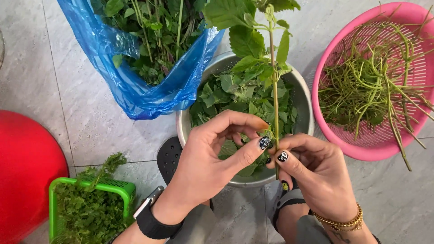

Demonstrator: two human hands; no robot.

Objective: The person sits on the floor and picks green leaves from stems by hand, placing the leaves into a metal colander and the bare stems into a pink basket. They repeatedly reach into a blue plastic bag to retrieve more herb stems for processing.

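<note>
My right hand (316, 169) pinches the lower end of a long green leafy stem (273, 77) and holds it upright over a metal colander (304, 97) filled with picked green leaves. My left hand (212, 156) meets the stem from the left; its thumb and forefinger pinch a small leaf low on the stem, just above my right thumb. A black watch sits on my left wrist and a gold bracelet on my right wrist.
A blue plastic bag (135, 86) of leafy stems lies at the upper left. A pink basket (375, 144) at the right holds bare stems. A green basket (115, 187) of fine herbs and a red round object (27, 171) sit at the lower left on grey tiles.
</note>
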